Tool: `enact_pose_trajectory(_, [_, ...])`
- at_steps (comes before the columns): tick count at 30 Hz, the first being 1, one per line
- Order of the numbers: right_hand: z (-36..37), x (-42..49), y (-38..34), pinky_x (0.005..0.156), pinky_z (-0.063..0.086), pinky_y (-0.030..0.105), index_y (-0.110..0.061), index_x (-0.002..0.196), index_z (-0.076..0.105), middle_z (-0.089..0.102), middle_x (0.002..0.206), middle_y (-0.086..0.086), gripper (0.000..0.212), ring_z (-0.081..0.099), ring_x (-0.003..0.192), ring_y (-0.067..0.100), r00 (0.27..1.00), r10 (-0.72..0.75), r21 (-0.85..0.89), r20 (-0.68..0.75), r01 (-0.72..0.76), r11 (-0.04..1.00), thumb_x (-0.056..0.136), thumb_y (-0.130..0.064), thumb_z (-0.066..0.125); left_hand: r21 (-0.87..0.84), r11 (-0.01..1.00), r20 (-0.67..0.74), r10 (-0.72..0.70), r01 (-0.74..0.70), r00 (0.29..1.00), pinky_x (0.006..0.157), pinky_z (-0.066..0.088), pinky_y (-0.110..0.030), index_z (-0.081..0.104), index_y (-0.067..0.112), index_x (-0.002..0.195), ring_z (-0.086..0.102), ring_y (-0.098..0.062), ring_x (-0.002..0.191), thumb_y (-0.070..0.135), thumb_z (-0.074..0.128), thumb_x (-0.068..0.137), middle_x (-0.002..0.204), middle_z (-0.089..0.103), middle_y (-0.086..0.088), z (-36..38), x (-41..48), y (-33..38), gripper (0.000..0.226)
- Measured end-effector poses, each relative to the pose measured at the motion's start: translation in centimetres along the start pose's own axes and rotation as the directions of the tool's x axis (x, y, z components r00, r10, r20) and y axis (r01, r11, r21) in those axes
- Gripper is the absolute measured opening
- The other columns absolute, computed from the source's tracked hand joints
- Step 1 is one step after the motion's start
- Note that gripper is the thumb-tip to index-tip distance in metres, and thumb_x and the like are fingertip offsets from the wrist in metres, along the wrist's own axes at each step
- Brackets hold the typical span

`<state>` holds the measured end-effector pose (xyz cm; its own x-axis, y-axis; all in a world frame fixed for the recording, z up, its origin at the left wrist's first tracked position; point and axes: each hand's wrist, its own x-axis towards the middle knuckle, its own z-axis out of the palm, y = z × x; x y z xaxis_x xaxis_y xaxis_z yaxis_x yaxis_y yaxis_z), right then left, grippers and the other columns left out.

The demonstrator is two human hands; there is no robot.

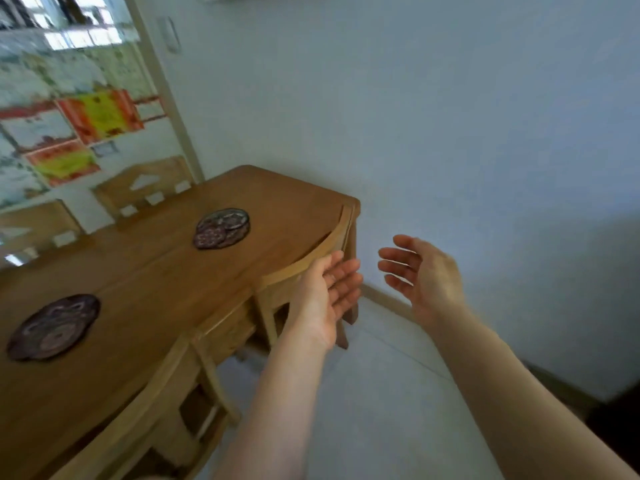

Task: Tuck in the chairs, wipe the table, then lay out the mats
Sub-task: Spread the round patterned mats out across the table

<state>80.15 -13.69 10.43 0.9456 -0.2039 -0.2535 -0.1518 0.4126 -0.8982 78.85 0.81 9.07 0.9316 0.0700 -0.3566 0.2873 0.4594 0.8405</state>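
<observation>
A wooden table (145, 271) fills the left of the head view. Two dark patterned mats lie on it: one (221, 228) toward the far end, one (53, 327) near the left edge. A wooden chair (311, 252) stands pushed in at the table's near right side; a second chair (166, 379) is pushed in closer to me. My left hand (327, 292) is held with fingers straight, palm up, beside the first chair's curved top rail. My right hand (420, 271) hovers to its right with relaxed fingers, holding nothing.
Two more wooden chairs (145, 187) stand at the table's far side against a glass door with red and yellow papers (100, 114). A white wall runs along the right. Pale tiled floor (374, 393) lies under my arms.
</observation>
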Motion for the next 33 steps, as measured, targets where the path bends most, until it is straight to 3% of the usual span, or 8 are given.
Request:
enact_pose_trajectory(16, [18.6,7.4,6.6,0.065,0.054,0.030,-0.016,0.104,0.067,0.076,0.085,0.005,0.021,0.070,0.069,0.014,0.945,0.133,-0.211,0.300,-0.070,0.975,0.100,-0.021,0.047,-0.100,0.994,-0.287,0.018,-0.048,0.958,0.072,0.055,-0.035,0.066,0.023,0.108,0.074,-0.015,0.079,0.034,0.054,0.095,0.089,0.077,0.001,-13.8,7.7,8.4,0.020])
enact_pose_trajectory(19, [22.5,10.9,7.8,0.067,0.052,0.031,-0.020,0.103,0.067,0.076,0.088,0.003,0.021,0.071,0.075,0.016,0.923,0.176,-0.264,0.342,-0.085,0.961,0.100,-0.023,0.047,-0.140,0.987,-0.323,0.026,-0.074,0.946,0.068,0.055,-0.033,0.066,0.021,0.108,0.074,-0.015,0.080,0.033,0.052,0.095,0.091,0.077,0.001,-15.5,11.5,10.0,0.022])
enact_pose_trajectory(27, [32.9,24.4,9.9,0.059,0.048,0.030,-0.015,0.101,0.066,0.075,0.078,0.004,0.019,0.067,0.066,0.016,0.862,0.299,-0.406,0.410,-0.121,0.906,0.099,-0.018,0.047,-0.253,0.964,-0.453,-0.043,-0.082,0.891,0.067,0.051,-0.034,0.066,0.016,0.107,0.071,-0.019,0.086,0.029,0.048,0.098,0.088,0.077,-0.001,-18.6,24.8,14.8,0.024])
enact_pose_trajectory(33, [39.1,33.7,13.4,0.053,0.047,0.025,-0.012,0.101,0.064,0.071,0.079,0.007,0.017,0.063,0.062,0.016,0.836,0.361,-0.548,0.413,-0.088,0.832,0.098,-0.011,0.047,-0.301,0.951,-0.528,-0.106,-0.069,0.842,0.067,0.051,-0.033,0.066,0.014,0.103,0.069,-0.019,0.077,0.026,0.050,0.097,0.084,0.077,-0.003,-21.5,33.6,16.6,0.021])
